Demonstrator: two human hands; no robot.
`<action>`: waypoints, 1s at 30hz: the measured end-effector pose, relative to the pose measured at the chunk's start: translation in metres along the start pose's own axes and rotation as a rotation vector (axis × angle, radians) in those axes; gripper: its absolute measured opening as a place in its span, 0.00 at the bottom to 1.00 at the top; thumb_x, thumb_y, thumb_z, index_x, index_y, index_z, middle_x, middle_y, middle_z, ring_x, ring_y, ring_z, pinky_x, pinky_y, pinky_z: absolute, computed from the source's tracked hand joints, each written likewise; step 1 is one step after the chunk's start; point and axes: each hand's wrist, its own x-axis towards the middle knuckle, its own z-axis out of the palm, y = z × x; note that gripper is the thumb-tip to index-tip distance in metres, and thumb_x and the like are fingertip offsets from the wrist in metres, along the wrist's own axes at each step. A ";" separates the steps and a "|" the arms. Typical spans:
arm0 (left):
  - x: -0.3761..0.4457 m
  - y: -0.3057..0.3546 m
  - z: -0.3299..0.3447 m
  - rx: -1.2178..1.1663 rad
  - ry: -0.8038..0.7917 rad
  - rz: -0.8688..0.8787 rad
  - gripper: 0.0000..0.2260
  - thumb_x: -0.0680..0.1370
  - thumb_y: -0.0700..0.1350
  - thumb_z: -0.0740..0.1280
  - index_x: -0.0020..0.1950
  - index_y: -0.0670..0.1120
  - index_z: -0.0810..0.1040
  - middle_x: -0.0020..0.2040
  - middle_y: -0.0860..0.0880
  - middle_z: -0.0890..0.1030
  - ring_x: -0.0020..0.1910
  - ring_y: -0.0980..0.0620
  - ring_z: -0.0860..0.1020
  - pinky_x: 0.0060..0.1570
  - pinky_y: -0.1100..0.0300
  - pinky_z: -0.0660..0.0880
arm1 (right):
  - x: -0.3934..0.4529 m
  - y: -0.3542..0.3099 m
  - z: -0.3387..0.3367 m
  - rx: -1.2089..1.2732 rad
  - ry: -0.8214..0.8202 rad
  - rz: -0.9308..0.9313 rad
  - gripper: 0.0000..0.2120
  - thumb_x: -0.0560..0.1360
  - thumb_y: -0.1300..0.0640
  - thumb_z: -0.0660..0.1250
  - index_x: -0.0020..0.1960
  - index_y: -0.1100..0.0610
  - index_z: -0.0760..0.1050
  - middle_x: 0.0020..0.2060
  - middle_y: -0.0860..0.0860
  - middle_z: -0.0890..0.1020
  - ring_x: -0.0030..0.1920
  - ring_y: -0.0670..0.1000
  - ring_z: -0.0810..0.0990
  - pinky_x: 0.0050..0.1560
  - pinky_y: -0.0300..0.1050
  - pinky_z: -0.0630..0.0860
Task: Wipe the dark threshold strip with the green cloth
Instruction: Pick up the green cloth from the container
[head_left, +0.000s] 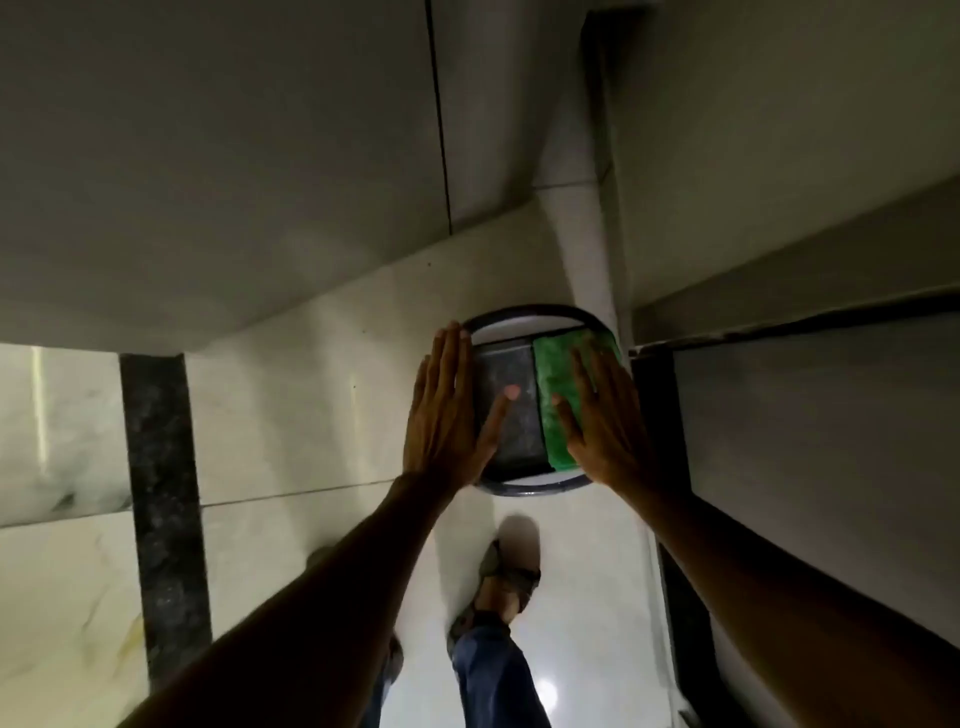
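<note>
The green cloth (555, 379) lies folded on the right half of a dark square stool top (511, 421). My right hand (610, 423) rests flat on the cloth with straight fingers. Beside it, my left hand (445, 410) lies flat over the stool's left edge, its thumb reaching across the dark top. The dark threshold strip (161, 519) runs along the pale floor far to the left, well apart from both hands and the cloth.
A dark ring (524, 310) circles the stool below its top. My sandalled foot (506, 577) stands on glossy pale tiles just below the stool. Grey walls rise behind, and a dark-framed panel (675, 597) stands close on the right.
</note>
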 end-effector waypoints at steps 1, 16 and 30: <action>0.006 -0.003 0.014 -0.002 0.005 0.012 0.45 0.86 0.73 0.44 0.93 0.43 0.47 0.94 0.45 0.47 0.93 0.47 0.46 0.92 0.46 0.48 | 0.003 0.005 0.013 -0.002 0.021 -0.031 0.32 0.86 0.50 0.64 0.85 0.66 0.64 0.84 0.67 0.66 0.84 0.71 0.65 0.80 0.72 0.69; 0.023 -0.038 0.116 0.204 0.067 0.137 0.46 0.86 0.74 0.46 0.92 0.41 0.52 0.93 0.43 0.50 0.93 0.45 0.49 0.92 0.46 0.42 | 0.014 0.040 0.091 -0.095 0.068 -0.086 0.38 0.88 0.32 0.47 0.90 0.54 0.51 0.90 0.58 0.50 0.90 0.65 0.46 0.89 0.66 0.46; 0.023 -0.045 0.127 0.227 0.151 0.181 0.45 0.87 0.72 0.49 0.91 0.38 0.58 0.92 0.40 0.56 0.92 0.42 0.54 0.92 0.42 0.48 | 0.013 0.042 0.093 0.176 0.161 -0.064 0.24 0.91 0.52 0.54 0.85 0.56 0.67 0.88 0.55 0.62 0.89 0.63 0.53 0.90 0.59 0.49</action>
